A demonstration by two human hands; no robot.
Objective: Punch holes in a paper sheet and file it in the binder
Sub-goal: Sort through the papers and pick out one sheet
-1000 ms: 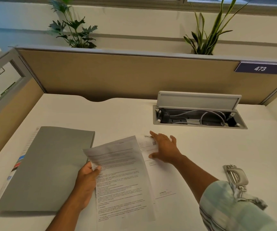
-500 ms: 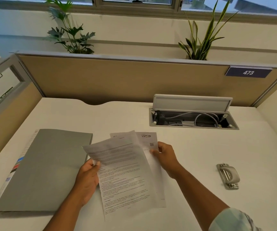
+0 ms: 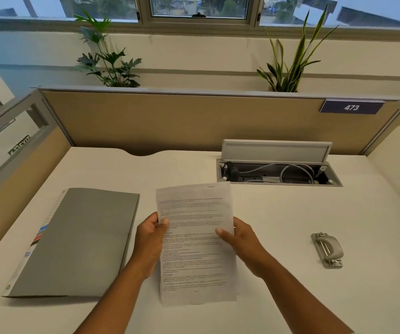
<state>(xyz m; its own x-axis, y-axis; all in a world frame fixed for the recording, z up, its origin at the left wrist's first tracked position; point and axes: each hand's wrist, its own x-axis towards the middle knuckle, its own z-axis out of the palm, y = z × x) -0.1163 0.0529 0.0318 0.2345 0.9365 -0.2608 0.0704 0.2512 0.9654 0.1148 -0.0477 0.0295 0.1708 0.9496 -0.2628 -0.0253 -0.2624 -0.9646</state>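
Observation:
A printed paper sheet (image 3: 194, 242) is held up over the middle of the desk, its text facing me. My left hand (image 3: 149, 242) pinches its left edge with the thumb on the front. My right hand (image 3: 241, 242) grips its right edge the same way. Whether a second sheet lies behind it I cannot tell. A closed grey binder (image 3: 78, 242) lies flat on the desk to the left, with coloured tabs along its left side. A metal hole punch (image 3: 327, 250) sits on the desk to the right, apart from both hands.
The white desk (image 3: 290, 213) is walled by a tan partition (image 3: 182, 121) at the back and sides. An open cable tray (image 3: 278, 173) with its lid raised sits at the back right. Two plants stand behind the partition.
The two sheets were spread apart on the desk; my right hand came off the far sheet. Now both hands hold the paper lifted and squared up in front of me.

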